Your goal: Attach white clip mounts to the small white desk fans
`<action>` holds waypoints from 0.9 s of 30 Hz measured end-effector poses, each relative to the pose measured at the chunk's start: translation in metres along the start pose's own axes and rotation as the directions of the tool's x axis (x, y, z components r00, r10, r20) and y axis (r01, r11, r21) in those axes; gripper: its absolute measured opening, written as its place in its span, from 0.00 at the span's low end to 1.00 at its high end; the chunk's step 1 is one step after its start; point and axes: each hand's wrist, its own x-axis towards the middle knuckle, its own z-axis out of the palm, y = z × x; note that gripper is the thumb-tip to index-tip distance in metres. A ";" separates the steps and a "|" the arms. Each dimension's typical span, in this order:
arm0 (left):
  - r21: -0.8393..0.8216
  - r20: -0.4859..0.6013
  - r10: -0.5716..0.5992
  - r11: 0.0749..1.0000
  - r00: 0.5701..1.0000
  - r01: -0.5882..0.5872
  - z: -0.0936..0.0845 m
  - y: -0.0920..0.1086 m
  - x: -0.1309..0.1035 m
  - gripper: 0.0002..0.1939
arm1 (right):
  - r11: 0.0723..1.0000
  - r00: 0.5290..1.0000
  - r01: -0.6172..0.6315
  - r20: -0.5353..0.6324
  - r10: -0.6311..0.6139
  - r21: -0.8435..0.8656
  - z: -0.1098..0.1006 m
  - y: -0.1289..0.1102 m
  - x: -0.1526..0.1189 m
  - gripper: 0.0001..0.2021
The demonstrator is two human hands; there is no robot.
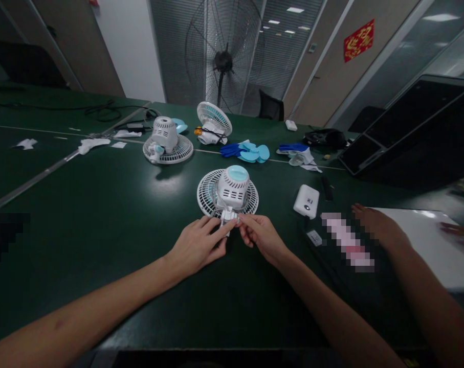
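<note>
A small white fan point(234, 186) with a light blue cap lies grille-down on the green table in front of me. Its white clip base point(228, 215) points toward me. My left hand point(199, 243) grips this clip from the left, fingers on top and thumb below. From the right, my right hand point(260, 232) pinches the clip's other side with thumb and forefinger. The fingertips hide part of the clip, and I cannot make out any small part between them.
Two more small fans, one grille-down point(166, 138) and one tilted point(213, 125), stand farther back. Blue fan blades point(255, 152) lie beyond my fan. A white power bank point(306, 201) is to the right, near another person's hand point(381, 225) and a white board point(419, 240).
</note>
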 end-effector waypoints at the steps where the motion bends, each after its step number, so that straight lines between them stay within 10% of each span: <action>1: -0.005 0.009 -0.015 1.000 1.000 0.015 -0.001 -0.001 0.000 0.29 | 1.000 1.000 0.002 -0.015 -0.002 -0.006 0.000 0.000 0.000 0.21; 11: -0.194 -0.070 -0.266 0.949 0.962 0.248 -0.012 -0.024 0.002 0.30 | 0.990 0.965 0.101 -0.234 -0.120 -0.095 -0.008 0.004 0.004 0.22; 17: -0.295 -0.099 -0.349 0.905 0.932 0.308 -0.014 -0.044 0.011 0.09 | 0.980 0.964 0.115 -0.219 -0.150 -0.165 -0.006 0.006 0.003 0.22; 27: -0.247 -0.063 -0.471 0.862 0.880 0.443 -0.024 -0.067 0.014 0.23 | 0.964 0.968 0.137 -0.175 -0.179 -0.227 -0.006 0.004 0.001 0.22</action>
